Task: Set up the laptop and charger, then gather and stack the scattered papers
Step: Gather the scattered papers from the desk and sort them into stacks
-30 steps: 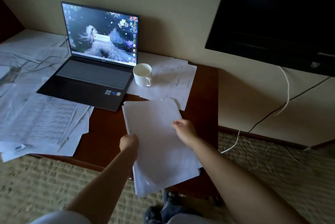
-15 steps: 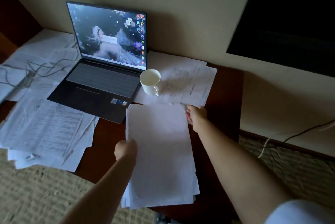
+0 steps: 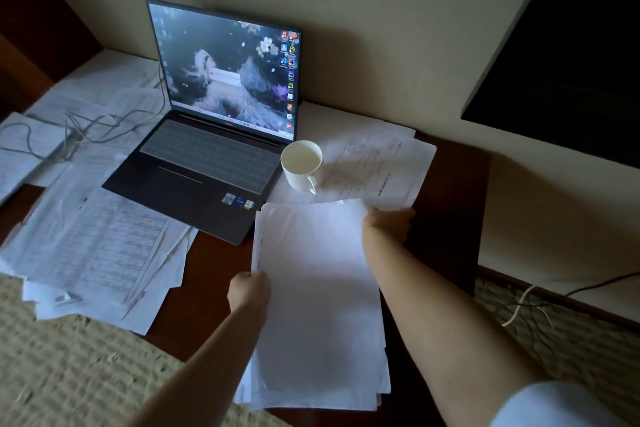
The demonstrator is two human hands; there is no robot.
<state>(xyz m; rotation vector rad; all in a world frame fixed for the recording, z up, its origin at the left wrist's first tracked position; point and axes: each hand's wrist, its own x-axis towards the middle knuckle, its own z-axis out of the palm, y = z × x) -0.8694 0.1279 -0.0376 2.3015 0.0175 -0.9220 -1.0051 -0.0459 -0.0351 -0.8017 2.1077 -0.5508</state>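
Holding the gathered paper stack (image 3: 318, 305), long axis near-to-far: left hand (image 3: 248, 291) grips its left edge, right hand (image 3: 389, 224) its far-right corner. Loose printed sheets (image 3: 377, 170) lie just beyond the right hand, beside the mug (image 3: 302, 164); more papers (image 3: 93, 253) lie left of the laptop (image 3: 214, 136).

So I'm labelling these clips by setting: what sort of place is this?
Probably a hotel room or bedroom used as a workspace: a wooden desk against the wall, a wall-mounted TV and woven matting on the floor.
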